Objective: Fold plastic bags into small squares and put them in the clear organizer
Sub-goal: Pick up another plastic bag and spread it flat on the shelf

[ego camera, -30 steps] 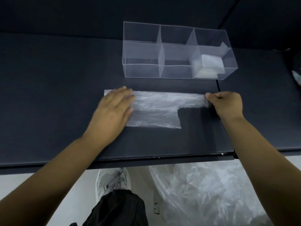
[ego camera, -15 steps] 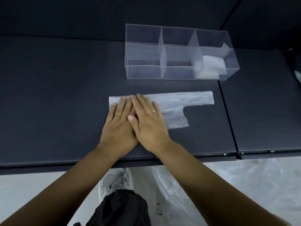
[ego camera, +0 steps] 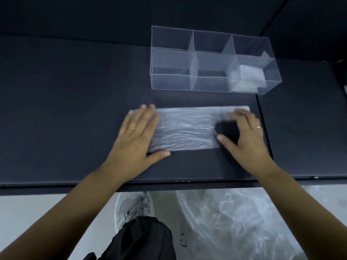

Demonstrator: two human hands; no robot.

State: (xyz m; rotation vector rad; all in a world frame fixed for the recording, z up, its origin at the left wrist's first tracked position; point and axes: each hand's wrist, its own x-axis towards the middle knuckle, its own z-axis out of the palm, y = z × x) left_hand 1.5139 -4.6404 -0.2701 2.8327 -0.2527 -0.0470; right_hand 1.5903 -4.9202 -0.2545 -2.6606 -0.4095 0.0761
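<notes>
My plastic bag [ego camera: 185, 132] sits flat on the worktop [ego camera: 65, 109] just in front of the clear organizer [ego camera: 170, 82]. My left hand [ego camera: 137, 134] pins the end nearest the organizer's left side and my right hand [ego camera: 246, 134] spreads over the handle end. Both grips are apart, just pressing, to flatten it for folding I reckon.

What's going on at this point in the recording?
A person is working a plastic bag flat on the dark table. The left hand lies flat on the bag's left end. The right hand, motion-blurred, has its fingertips at the right end by the handle strip. The bag is a long strip, not yet a small square. Behind it, the clear organizer holds one folded bag in its right-end compartment. More plastic lies below the table edge.
</notes>
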